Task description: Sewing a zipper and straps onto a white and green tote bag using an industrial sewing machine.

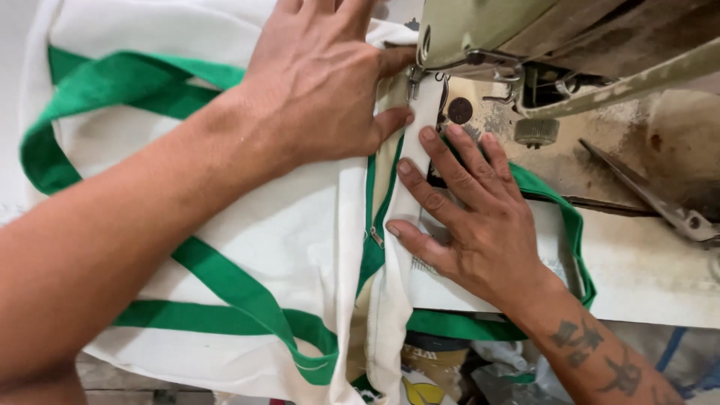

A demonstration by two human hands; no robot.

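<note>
A white cloth bag with green straps lies spread over a sewing table. My left hand presses flat on the white cloth at the left of the seam, fingers spread toward the needle. My right hand lies flat on the cloth at the right of the seam, fingertips holding a white folded edge beside a green zipper tape. The folded edge runs up under the presser foot of an old sewing machine.
The machine's worn metal bed fills the upper right, with a round knob and a pair of scissors lying on it. The white table edge sits at right. Below the table hang bags and scraps.
</note>
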